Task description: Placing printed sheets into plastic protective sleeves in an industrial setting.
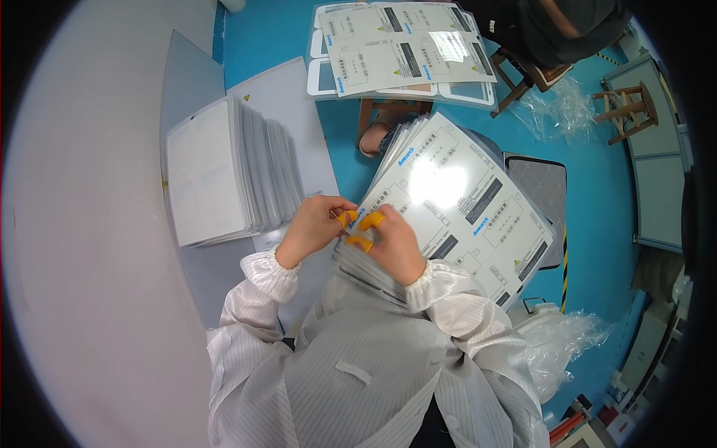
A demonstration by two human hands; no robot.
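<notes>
A stack of printed plastic sheets (497, 198) lies slanted in front of me, its glossy top sheet marked with repeated panels and dark bars. At its left corner my left hand (317, 225) is closed in a pinch on the sheet's edge, with a yellow finger cot on a fingertip. My right hand (396, 245) is just beside it, over the same corner. Its fingers are curled, and the two yellow-capped tips stand apart with nothing visible between them. The right fingers are slightly blurred, and the exact pinch point is partly covered.
To the left, a thick stack of pale sheets (205, 175) stands on a grey surface (280, 97). More printed sheets (366, 56) lie ahead on a stool. Another person in dark clothing (560, 30) sits beyond. Crumpled clear plastic (560, 108) and a wooden stool (631, 112) are at right.
</notes>
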